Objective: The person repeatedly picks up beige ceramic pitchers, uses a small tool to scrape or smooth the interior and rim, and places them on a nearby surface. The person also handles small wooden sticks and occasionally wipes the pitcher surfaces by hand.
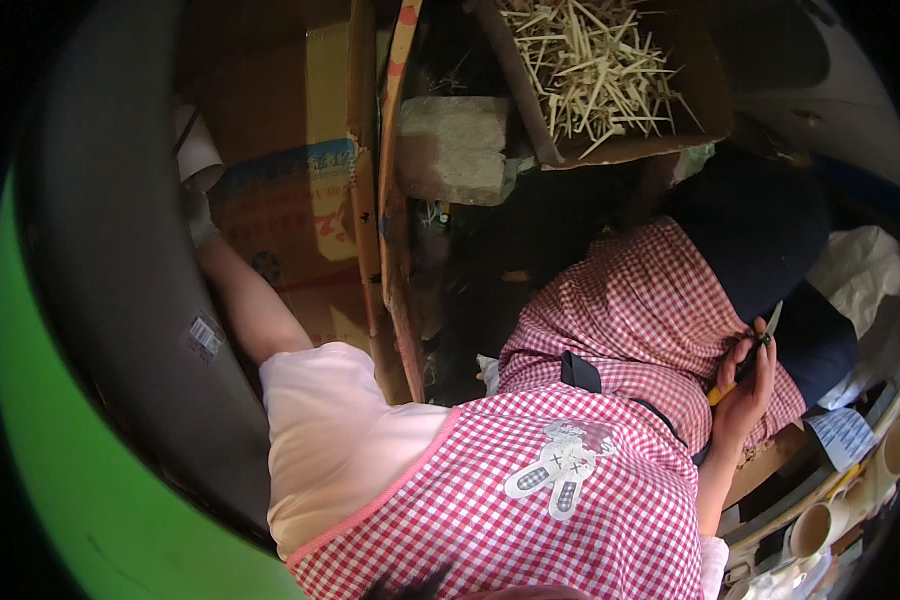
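Observation:
My left arm reaches out to the far left along a dark panel. My left hand [200, 222], apparently in a pale glove, is mostly hidden by the panel's edge. A whitish cylindrical piece [199, 152] sits just beyond it; I cannot make out whether the fingers grip it. Over my lap at the right, my right hand [748, 385] is closed around a small knife [773, 318] with a yellow and black handle, its blade pointing away from me. A red-and-white checked apron [610, 490] covers my front and lap.
A cardboard box [638, 148] at the far side holds many thin pale strips. Beside it lies a rough stone block [453, 150]. A large cardboard carton [270, 215] and a long wooden slat [395, 190] stand at the left. Pale tubes [818, 530] lie at the lower right.

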`<move>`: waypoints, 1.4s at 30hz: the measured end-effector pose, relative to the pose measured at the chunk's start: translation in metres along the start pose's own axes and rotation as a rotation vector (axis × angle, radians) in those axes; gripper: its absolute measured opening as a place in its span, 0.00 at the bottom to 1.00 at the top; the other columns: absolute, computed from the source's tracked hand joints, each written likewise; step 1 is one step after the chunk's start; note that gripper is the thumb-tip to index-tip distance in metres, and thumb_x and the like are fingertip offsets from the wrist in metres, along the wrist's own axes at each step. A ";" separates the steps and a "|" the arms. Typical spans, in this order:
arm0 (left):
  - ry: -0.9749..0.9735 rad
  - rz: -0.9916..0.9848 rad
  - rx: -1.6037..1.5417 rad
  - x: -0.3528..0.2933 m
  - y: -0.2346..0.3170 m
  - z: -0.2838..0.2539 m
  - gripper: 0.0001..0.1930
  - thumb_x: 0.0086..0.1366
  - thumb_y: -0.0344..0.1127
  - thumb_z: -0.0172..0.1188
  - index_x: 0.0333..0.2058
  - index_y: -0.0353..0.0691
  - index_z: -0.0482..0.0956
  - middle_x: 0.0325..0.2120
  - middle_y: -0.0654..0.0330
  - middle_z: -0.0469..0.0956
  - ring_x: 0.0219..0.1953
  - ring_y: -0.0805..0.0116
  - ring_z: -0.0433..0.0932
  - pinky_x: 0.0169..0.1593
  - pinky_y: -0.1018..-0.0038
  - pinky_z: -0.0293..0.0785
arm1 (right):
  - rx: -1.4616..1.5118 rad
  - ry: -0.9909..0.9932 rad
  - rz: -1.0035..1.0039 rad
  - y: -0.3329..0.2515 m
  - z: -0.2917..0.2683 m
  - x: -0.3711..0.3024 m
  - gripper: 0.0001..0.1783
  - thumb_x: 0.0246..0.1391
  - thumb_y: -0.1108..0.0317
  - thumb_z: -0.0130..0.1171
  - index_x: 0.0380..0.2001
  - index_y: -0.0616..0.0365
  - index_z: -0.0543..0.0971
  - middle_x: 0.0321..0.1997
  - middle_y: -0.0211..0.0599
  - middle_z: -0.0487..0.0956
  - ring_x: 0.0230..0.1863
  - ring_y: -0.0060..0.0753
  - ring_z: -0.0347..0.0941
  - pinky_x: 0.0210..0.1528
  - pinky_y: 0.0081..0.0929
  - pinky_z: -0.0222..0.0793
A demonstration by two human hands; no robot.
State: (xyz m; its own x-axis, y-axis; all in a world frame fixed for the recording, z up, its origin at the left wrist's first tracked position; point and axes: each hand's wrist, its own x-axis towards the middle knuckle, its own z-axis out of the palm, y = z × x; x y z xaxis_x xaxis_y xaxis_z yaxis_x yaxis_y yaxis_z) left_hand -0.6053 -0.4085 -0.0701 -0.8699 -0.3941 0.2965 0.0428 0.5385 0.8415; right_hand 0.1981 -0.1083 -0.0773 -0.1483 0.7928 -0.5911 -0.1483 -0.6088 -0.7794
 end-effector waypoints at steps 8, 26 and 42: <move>-0.400 -0.647 -0.988 -0.122 0.015 0.014 0.20 0.70 0.34 0.64 0.59 0.37 0.77 0.59 0.55 0.79 0.63 0.60 0.75 0.61 0.62 0.76 | 0.048 0.082 -0.125 -0.020 -0.007 -0.016 0.24 0.76 0.59 0.43 0.65 0.62 0.71 0.33 0.29 0.74 0.22 0.17 0.64 0.22 0.16 0.57; -2.433 -1.377 -0.604 -0.619 0.188 -0.117 0.16 0.77 0.29 0.50 0.57 0.27 0.77 0.54 0.51 0.82 0.55 0.64 0.82 0.63 0.65 0.78 | -0.023 -0.245 -0.656 -0.072 -0.076 -0.033 0.34 0.64 0.52 0.62 0.63 0.64 0.70 0.72 0.54 0.69 0.66 0.36 0.72 0.68 0.36 0.67; -2.174 0.176 -0.806 -0.631 0.305 -0.115 0.46 0.61 0.33 0.74 0.72 0.34 0.57 0.68 0.50 0.66 0.71 0.60 0.66 0.73 0.64 0.61 | -0.337 0.167 -0.471 -0.093 -0.039 -0.077 0.14 0.58 0.65 0.74 0.37 0.61 0.80 0.29 0.29 0.83 0.32 0.15 0.77 0.36 0.18 0.72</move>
State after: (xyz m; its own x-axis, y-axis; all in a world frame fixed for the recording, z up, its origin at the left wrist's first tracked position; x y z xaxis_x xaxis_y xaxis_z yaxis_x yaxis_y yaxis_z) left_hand 0.0133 -0.0808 0.0517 0.1324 0.9884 0.0751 -0.2105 -0.0460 0.9765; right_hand 0.2614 -0.1119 0.0330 0.0182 0.9853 -0.1697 0.1611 -0.1704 -0.9721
